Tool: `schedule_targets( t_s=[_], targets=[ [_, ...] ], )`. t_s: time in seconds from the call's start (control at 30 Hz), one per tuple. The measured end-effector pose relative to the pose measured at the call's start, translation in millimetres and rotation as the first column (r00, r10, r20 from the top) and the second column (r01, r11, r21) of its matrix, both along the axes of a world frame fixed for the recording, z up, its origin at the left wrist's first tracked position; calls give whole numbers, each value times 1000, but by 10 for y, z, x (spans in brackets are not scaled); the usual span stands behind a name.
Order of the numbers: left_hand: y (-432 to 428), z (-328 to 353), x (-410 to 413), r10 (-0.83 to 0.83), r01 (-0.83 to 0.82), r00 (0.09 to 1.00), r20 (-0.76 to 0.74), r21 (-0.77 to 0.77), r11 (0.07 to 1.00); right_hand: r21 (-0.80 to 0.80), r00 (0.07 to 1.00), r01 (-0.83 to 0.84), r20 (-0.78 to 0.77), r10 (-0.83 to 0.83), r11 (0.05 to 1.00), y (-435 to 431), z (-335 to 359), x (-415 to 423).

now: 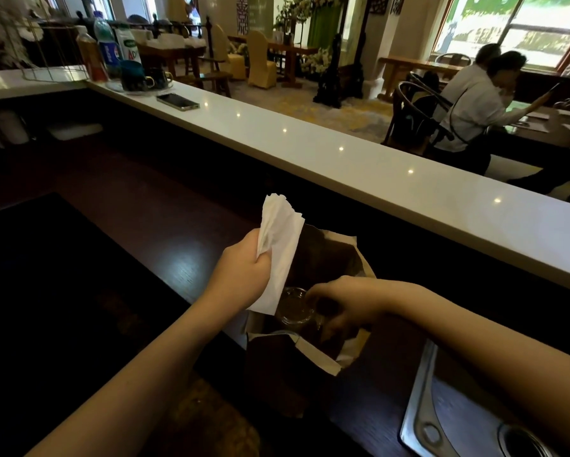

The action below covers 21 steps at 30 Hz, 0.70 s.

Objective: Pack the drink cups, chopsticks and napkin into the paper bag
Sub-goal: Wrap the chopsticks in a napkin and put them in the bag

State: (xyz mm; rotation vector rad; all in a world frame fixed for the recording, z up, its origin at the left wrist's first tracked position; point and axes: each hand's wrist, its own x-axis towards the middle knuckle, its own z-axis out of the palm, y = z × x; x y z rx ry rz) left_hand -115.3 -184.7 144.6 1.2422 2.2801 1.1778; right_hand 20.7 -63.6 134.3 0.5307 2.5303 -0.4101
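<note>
Left hand (245,268) clenched on a folded white napkin (278,255), thumb and fingers pinching its left edge; napkin upright, top corner above the hand, bottom corner hanging just over the open mouth of the paper bag (326,356). Bag standing on the dark counter (165,232), mouth wide, pale inner rim folded outward at near and far sides. Right hand (339,311) reaching down into the bag mouth, fingers curled around the rim of a clear-lidded drink cup (293,308); grasp on the cup likely, though fingertips lost in shadow. Cup sitting inside the bag, lid top visible just below the napkin's lower corner. Chopsticks not made out in the dark interior. Steel sink (441,420) at lower right, just beside the bag. Beyond, a long white bar top (310,143) running diagonally, with a phone (177,102) lying flat on it, dark mugs (145,79) and bottles (105,51) at its far left end. Seated person (468,107) at a table in the background right.
</note>
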Motion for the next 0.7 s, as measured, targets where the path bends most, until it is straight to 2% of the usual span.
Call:
schedule_targets(
  t_s=[0.1,0.23,0.33,0.4,0.47,0.53,0.67,0.7],
  targets=[
    [19,42,20,-20,20,998,61,-1,1000,-86,985,98,-136,-109,992,23,121,21],
    [34,170,98,-63,47,958,278,64,997,-409,888,184,-320,-329,894,39,388,55],
    [38,226,146,-108,55,814,570,110,992,-555,756,220,-422,-500,802,23,518,57],
    [59,234,150,-131,52,721,681,135,989,-585,652,265,-477,-590,767,22,535,50],
    [84,222,150,-132,49,724,677,141,989,-614,564,297,-505,-654,731,19,534,46],
    [112,191,140,-120,38,771,626,143,989,-641,494,323,-513,-702,696,13,542,45],
    [164,122,96,-60,-43,837,544,175,984,-697,419,353,-478,-772,624,13,601,68],
    [171,113,89,-35,-63,873,486,185,981,-706,404,358,-473,-783,611,18,622,76]
  ],
)
